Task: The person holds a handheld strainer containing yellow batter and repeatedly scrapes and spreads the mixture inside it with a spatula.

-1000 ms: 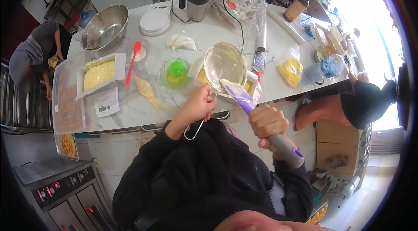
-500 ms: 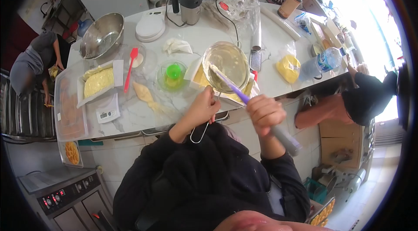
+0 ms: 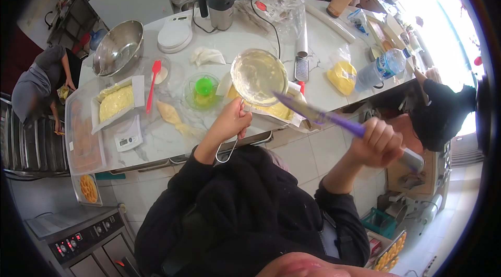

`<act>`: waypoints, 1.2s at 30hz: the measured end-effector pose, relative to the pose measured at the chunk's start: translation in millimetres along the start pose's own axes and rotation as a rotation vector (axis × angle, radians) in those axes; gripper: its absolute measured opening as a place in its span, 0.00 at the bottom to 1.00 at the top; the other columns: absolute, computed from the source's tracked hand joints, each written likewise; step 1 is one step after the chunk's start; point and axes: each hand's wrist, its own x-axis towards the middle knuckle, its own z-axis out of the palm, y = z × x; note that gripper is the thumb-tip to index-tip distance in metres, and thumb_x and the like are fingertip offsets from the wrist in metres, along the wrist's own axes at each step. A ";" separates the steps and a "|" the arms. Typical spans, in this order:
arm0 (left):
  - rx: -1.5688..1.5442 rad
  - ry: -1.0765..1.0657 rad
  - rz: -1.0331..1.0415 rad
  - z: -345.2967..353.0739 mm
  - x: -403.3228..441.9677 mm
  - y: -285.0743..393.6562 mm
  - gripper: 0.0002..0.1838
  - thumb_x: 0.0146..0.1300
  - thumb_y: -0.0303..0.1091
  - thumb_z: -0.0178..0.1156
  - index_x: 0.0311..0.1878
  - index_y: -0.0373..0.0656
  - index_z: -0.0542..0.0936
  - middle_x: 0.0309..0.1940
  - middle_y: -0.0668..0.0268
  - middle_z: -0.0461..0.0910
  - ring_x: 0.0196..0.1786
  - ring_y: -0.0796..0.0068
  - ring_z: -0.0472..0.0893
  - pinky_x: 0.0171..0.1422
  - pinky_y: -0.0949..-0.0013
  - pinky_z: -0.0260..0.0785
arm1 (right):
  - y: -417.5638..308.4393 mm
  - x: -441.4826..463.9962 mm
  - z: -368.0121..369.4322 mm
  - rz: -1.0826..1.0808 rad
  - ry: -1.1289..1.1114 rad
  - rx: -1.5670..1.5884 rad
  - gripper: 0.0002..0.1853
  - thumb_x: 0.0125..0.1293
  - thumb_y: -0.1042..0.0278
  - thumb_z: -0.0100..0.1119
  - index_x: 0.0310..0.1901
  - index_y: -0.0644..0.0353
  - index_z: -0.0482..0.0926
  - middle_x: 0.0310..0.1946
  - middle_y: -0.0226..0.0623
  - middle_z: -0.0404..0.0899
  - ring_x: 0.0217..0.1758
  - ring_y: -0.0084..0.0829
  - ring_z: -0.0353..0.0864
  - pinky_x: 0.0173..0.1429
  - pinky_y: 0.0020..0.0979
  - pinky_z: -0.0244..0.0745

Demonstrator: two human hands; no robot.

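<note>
My left hand is closed around the wire loop handle of a round metal pan, whose inside is smeared with pale batter. The pan is tilted above a paper-lined tin holding yellow batter, and partly hides it. Off to the right, my right hand grips a spatula with a purple shaft and grey end. Its blade, blurred by motion and coated with batter, points back toward the pan's right rim. Left of the pan stands a clear bowl with a bright green cup.
A second lined tin of batter, a red spatula, a piping bag, a scale and a steel bowl occupy the left. A grater, yellow bag and water bottle lie right. Other people stand around.
My right hand has swung right and away from the pan, drawing the spatula's blade from inside it to its right rim. My left hand still holds the pan.
</note>
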 end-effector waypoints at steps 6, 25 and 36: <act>-0.041 -0.032 -0.038 15.1 -6.4 -3.5 0.10 0.57 0.26 0.47 0.34 0.40 0.55 0.14 0.68 0.64 0.09 0.84 0.66 0.09 0.80 0.56 | 59.8 -30.4 -54.4 -0.017 1.091 0.014 0.17 0.64 0.57 0.44 0.19 0.53 0.60 0.11 0.25 0.52 0.18 0.22 0.54 0.31 0.28 0.58; -0.064 0.007 -0.054 0.3 -15.7 -6.7 0.15 0.58 0.28 0.49 0.45 0.32 0.57 0.14 0.68 0.64 0.11 0.83 0.65 0.12 0.80 0.56 | -3.1 -26.8 -80.2 -0.025 0.755 -0.229 0.23 0.64 0.48 0.38 0.15 0.52 0.57 0.10 0.23 0.49 0.13 0.17 0.49 0.22 0.21 0.49; -0.047 -0.108 -0.162 6.6 -19.8 20.2 0.18 0.56 0.28 0.51 0.46 0.31 0.58 0.14 0.68 0.65 0.11 0.83 0.64 0.13 0.80 0.55 | 49.9 -11.6 -25.3 -0.131 -0.399 -0.287 0.29 0.51 0.36 0.48 0.15 0.58 0.68 0.13 0.31 0.62 0.22 0.27 0.63 0.22 0.24 0.70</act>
